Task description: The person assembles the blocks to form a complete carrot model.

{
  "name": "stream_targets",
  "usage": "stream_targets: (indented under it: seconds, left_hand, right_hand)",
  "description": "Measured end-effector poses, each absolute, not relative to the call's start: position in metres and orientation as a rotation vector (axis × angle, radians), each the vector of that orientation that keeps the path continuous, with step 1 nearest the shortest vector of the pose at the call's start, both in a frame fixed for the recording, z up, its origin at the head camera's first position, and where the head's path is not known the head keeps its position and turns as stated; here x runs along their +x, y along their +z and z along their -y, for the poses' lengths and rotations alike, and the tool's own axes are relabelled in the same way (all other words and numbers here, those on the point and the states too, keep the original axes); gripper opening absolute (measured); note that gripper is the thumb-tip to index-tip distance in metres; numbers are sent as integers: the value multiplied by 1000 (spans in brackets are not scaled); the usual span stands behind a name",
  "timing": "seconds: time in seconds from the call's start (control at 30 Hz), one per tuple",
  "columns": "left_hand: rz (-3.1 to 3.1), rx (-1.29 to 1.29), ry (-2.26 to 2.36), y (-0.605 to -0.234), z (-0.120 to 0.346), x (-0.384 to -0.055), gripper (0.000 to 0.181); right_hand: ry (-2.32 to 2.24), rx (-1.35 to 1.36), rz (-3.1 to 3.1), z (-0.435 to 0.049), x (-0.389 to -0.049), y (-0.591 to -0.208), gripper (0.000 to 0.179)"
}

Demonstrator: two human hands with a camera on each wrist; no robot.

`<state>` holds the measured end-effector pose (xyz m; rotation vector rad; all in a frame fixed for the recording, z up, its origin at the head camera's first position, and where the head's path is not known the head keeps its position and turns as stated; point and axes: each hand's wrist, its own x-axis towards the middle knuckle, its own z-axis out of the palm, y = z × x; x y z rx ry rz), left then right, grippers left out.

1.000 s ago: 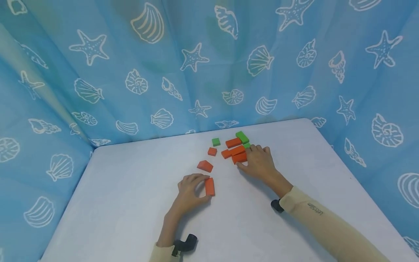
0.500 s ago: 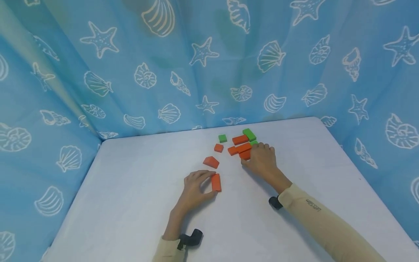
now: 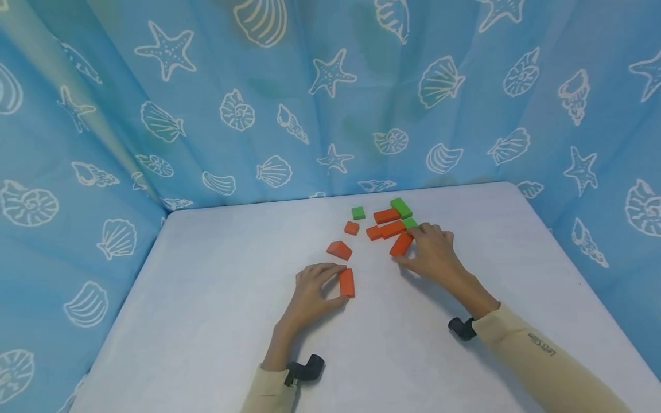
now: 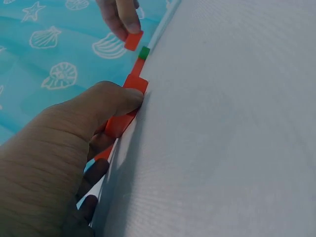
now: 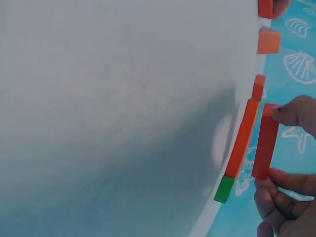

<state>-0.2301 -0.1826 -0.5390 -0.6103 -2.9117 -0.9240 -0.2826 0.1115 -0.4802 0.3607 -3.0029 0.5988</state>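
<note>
In the head view my left hand (image 3: 308, 292) pinches a red rectangular block (image 3: 347, 283) end to end, thumb at its near end and a fingertip at the far end. My right hand (image 3: 436, 256) holds another red-orange rectangular block (image 5: 266, 143) the same way, slanted, just in front of the group of blocks. The right wrist view shows a gap between this block and the red-orange one (image 5: 243, 138) behind it. Just beyond the left hand sits a red wedge-shaped block (image 3: 339, 249).
A small red block (image 3: 352, 228) and a green square block (image 3: 358, 213) stand farther back. Red blocks (image 3: 387, 215) and green blocks (image 3: 401, 207) cluster near the back edge of the white table (image 3: 232, 287). A blue shell-patterned curtain (image 3: 289, 86) surrounds it.
My right hand has drawn its block away from the cluster and turned it to a steeper slant. The left hand keeps its grip in place. The head view has shifted slightly.
</note>
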Motion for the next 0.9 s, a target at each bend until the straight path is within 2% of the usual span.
stream_targets:
  seconds: [0.17,0.6,0.9]
  left_hand:
    - [2885,-630,-957,-539,184,-230,65]
    - [2851,-634,-965,-538,185,-229,54]
    - [2845,-647,-939,-540,186,-230,53]
  right_hand:
    - [653,462,2985,-114,-272,-480,70]
    - [737,730,2955,-95,-253,-475,62]
    - [732,890,2935,-76,-248,-472,61]
